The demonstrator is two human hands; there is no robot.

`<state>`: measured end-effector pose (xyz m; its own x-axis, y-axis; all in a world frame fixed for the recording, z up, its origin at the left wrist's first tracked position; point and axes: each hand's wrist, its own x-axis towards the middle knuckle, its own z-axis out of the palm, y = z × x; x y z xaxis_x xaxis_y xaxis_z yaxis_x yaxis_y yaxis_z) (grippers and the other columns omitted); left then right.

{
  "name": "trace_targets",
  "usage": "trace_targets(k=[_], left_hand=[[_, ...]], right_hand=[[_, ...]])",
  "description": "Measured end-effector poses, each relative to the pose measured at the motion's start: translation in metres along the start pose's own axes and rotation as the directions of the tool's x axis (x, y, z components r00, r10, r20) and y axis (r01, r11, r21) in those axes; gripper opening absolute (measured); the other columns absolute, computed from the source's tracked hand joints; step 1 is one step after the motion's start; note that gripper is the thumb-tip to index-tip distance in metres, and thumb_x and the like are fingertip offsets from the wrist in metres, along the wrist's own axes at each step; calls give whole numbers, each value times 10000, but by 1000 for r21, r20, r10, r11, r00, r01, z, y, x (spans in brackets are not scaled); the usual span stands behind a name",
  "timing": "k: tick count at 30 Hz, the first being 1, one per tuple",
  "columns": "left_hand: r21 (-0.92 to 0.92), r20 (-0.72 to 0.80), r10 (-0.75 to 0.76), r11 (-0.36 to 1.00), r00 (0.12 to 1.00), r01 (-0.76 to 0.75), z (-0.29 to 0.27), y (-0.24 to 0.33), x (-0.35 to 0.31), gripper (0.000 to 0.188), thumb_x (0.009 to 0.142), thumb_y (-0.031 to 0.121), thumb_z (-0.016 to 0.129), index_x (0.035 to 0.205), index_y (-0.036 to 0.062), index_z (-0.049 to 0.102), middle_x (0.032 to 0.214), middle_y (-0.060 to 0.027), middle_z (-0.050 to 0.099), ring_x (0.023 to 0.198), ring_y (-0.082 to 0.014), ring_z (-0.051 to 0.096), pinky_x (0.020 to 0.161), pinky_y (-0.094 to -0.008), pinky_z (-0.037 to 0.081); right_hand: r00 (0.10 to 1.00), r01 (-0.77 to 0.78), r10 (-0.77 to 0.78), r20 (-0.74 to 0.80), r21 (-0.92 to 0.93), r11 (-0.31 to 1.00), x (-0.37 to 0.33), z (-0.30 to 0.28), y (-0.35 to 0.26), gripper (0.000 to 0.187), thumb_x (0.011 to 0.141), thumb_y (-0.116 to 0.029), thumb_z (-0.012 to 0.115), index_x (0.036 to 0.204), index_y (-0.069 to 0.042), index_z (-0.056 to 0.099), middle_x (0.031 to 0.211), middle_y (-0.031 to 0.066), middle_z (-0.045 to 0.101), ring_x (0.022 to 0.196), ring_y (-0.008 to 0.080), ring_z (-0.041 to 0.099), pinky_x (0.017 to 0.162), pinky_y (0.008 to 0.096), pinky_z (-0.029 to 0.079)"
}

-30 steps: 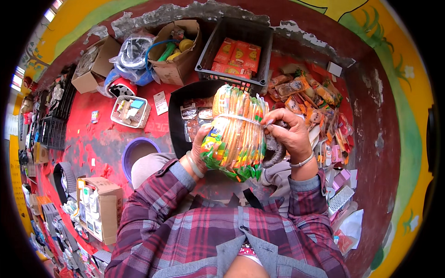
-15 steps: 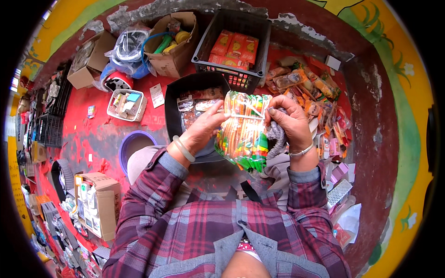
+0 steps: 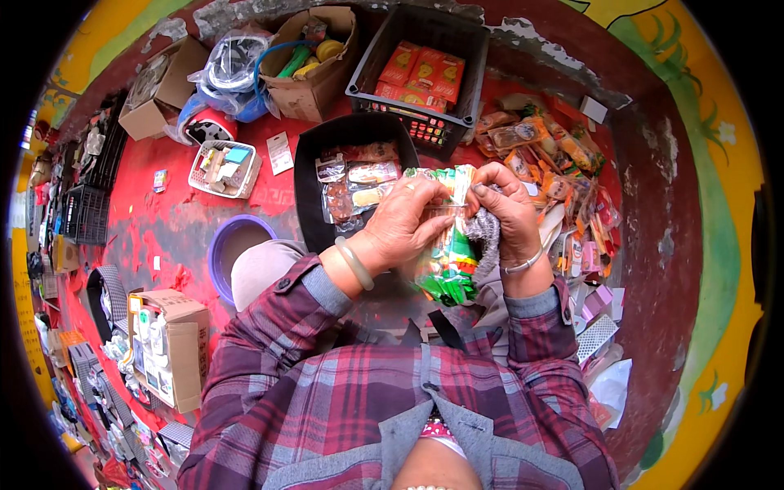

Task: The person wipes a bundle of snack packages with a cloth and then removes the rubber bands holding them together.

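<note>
A bundle of clear, green and orange plastic packets [image 3: 451,276] is held upright in front of me, over my lap. Around its upper part runs a white tie. My left hand [image 3: 406,219] lies across its front, fingers bent and thumb pressed on the wrapping, hiding much of it. The bundle's right edge, near the tie, is gripped by the curled fingers of my right hand [image 3: 511,211]. A grey knitted cloth [image 3: 485,237] hangs beneath that hand, against the packets. Behind my left hand stands a black bin [image 3: 308,175] with flat packaged items [image 3: 339,200] inside.
A black crate [image 3: 384,104] of orange boxes stands behind the bin. Loose snack packets [image 3: 563,163] are heaped at right by the wall. To the left are a purple basin [image 3: 219,273], a white basket [image 3: 222,193] and a cardboard box [image 3: 186,347].
My left hand has moved right, from the bundle's left edge onto its front. The bundle has turned and shows a narrower side. My right hand stays at its right edge.
</note>
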<state>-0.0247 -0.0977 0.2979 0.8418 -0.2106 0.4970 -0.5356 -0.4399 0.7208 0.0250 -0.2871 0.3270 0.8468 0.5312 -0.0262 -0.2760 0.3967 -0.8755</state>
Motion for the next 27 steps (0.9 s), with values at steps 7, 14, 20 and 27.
trace_targets(k=[7,14,20,27], left_hand=[[-87,91,-51,994,995,59,-5,1,3,195,829,179,694,948,58,600,876,-90,581,847,-268,540,757,-371,414],[-26,169,-145,988,975,151,-8,-1,4,161,818,205,680,834,93,566,800,-81,589,827,-296,541,769,-403,391],[102,99,-229,970,968,219,-8,16,1,137,837,184,649,853,83,559,827,-122,592,822,-350,578,713,-453,440],[-31,85,-196,979,977,200,-5,12,-2,90,836,142,634,911,93,626,848,-122,593,813,-346,597,695,-427,482]], right_hand=[[998,57,-52,-37,141,988,-2,6,3,40,901,-51,581,910,-29,550,694,42,551,642,113,536,624,223,449],[1000,15,-16,8,24,1000,2,8,6,43,903,-56,582,918,-25,556,719,52,572,666,116,549,632,231,451],[998,-28,33,50,-95,995,6,4,0,96,891,-85,615,947,-22,569,794,79,632,691,126,585,653,239,478],[988,-65,87,124,-174,983,5,0,-8,95,925,-89,563,937,3,581,790,68,630,701,123,597,653,249,492]])
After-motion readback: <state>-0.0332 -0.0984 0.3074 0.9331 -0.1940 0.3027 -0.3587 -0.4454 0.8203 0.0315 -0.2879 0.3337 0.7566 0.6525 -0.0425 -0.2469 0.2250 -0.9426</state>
